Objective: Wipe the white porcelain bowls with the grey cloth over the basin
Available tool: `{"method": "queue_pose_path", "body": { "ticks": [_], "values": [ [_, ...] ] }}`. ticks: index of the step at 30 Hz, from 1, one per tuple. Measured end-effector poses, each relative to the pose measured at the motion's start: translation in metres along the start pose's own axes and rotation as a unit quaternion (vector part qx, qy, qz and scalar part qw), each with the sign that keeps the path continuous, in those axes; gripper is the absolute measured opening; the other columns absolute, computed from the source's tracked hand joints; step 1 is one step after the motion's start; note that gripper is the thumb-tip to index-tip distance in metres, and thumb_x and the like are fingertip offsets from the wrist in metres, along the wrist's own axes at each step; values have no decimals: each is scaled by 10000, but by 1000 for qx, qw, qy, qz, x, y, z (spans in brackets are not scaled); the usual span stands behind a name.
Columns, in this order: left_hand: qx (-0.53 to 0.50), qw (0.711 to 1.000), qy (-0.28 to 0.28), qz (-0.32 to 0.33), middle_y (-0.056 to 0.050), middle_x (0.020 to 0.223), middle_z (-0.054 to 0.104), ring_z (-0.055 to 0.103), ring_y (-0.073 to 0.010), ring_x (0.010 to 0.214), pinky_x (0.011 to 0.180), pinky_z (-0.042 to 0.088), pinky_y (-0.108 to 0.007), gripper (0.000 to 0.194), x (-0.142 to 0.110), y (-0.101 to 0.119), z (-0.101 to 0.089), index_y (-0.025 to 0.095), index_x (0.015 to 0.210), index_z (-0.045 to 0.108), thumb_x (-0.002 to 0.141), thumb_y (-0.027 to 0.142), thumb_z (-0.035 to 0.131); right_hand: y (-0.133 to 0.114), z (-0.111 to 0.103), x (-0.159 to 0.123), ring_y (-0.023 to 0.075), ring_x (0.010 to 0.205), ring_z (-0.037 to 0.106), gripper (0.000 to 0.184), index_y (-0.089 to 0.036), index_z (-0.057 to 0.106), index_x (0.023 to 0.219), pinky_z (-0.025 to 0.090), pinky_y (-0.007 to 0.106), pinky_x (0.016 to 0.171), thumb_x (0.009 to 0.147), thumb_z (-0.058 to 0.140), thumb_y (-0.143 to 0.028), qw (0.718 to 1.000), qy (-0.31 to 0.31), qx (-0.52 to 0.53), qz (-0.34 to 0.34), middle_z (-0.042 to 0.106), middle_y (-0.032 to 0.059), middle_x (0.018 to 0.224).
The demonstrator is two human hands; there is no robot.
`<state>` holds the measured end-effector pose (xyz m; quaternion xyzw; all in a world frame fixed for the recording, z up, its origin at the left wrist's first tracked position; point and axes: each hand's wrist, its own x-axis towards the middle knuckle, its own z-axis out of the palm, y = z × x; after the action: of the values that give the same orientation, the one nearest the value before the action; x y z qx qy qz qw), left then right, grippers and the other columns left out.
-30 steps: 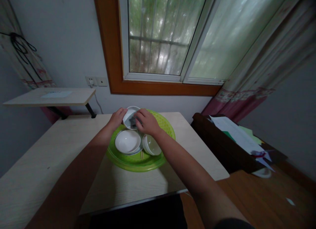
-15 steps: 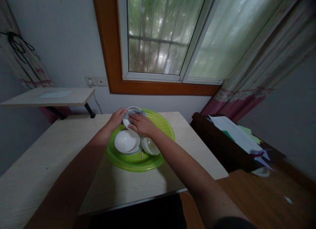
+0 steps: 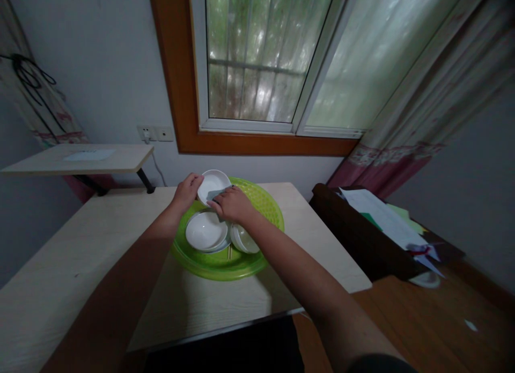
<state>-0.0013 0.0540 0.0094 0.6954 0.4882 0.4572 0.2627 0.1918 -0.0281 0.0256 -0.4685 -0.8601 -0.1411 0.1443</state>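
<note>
My left hand (image 3: 188,191) grips the left rim of a white bowl (image 3: 214,181), which is tilted toward me above the back of a round green tray (image 3: 225,272). Pressed to the bowl's right front rim, my right hand (image 3: 232,204) is closed on a grey-blue cloth (image 3: 213,195). Nearer to me on the tray lie stacked white dishes (image 3: 206,231). Right of them, partly under my right wrist, are pale bowls (image 3: 246,240) leaning sideways. The ends of chopsticks (image 3: 229,251) show between the two groups.
The tray rests on a pale wooden table (image 3: 100,244). A raised shelf (image 3: 100,161) on black legs stands at the left. Behind are a wall socket (image 3: 155,133) and a window (image 3: 261,67). Papers (image 3: 378,214) lie on a dark cabinet (image 3: 354,239) at the right.
My right hand has moved from inside the bowl to its right front rim, the cloth going with it. More of the bowl's white inside shows now.
</note>
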Motion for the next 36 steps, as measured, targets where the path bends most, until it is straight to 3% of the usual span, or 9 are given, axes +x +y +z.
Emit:
{"method": "queue_pose_path", "body": {
  "ticks": [4, 8, 12, 17, 21, 25, 31, 33, 36],
  "values": [
    [-10, 1000, 5, 7, -24, 940, 672, 582, -217, 916, 850, 453, -322, 384, 1, -3, 0, 225, 934, 615, 912, 567, 442, 3, 0, -1, 229, 1017, 713, 546, -155, 769, 1071, 447, 363, 970, 1091, 335, -486, 994, -26, 73, -78, 790, 124, 1036],
    [-31, 999, -10, 19, -34, 908, 645, 576, -224, 900, 858, 468, -348, 359, 2, -6, 1, 233, 873, 577, 916, 562, 441, 3, 8, -1, 220, 1261, 635, 515, -138, 637, 1365, 416, 352, 1099, 1093, 345, -464, 985, -11, 122, -119, 680, 127, 1366],
    [-63, 996, -43, 35, -31, 857, 606, 562, -212, 837, 833, 495, -348, 316, 4, -8, 4, 246, 795, 520, 896, 542, 476, 0, 14, -1, 251, 1441, 484, 592, -134, 514, 1489, 324, 429, 1211, 1071, 370, -527, 989, -14, 99, -113, 522, 154, 1536],
    [-85, 993, -72, 34, -36, 845, 594, 568, -220, 854, 815, 506, -344, 315, 4, -7, 7, 249, 780, 513, 879, 544, 471, -1, 14, -3, 290, 1510, 380, 745, -112, 445, 1529, 254, 480, 1251, 1008, 440, -644, 996, 9, 56, -63, 426, 190, 1596],
    [-70, 994, -75, 36, -32, 850, 586, 558, -215, 846, 793, 495, -337, 352, 2, -6, 7, 244, 809, 515, 873, 588, 475, 0, 15, -4, 341, 1478, 413, 816, -37, 477, 1484, 287, 496, 1226, 966, 509, -667, 999, 20, 25, -30, 422, 252, 1581],
    [-56, 996, -63, 38, -17, 823, 575, 544, -195, 782, 730, 474, -319, 368, 0, -7, 6, 234, 844, 540, 903, 589, 463, -1, 11, -1, 366, 1311, 567, 791, -5, 597, 1350, 385, 485, 1129, 939, 546, -679, 1000, 17, 0, -9, 562, 292, 1446],
    [-47, 997, -35, 41, -11, 829, 580, 553, -192, 787, 716, 467, -312, 394, -2, -4, 2, 229, 871, 552, 929, 599, 427, 0, -1, 1, 317, 987, 694, 493, -76, 752, 1034, 455, 440, 947, 987, 554, -525, 999, -39, -15, -35, 764, 206, 1002],
    [-51, 998, -24, 31, -9, 830, 577, 551, -192, 794, 733, 472, -313, 388, -2, -2, 1, 232, 872, 544, 927, 597, 423, 2, -3, 0, 300, 956, 697, 411, -95, 752, 1037, 457, 428, 933, 1003, 539, -445, 997, -46, 0, -65, 768, 181, 966],
    [-60, 997, -16, 34, -16, 841, 581, 549, -197, 825, 790, 477, -318, 369, -2, -2, 1, 234, 851, 531, 922, 580, 423, 5, 0, -2, 280, 1015, 686, 400, -125, 709, 1203, 451, 416, 976, 1005, 537, -427, 993, -30, 47, -106, 766, 162, 1071]
  ]
}}
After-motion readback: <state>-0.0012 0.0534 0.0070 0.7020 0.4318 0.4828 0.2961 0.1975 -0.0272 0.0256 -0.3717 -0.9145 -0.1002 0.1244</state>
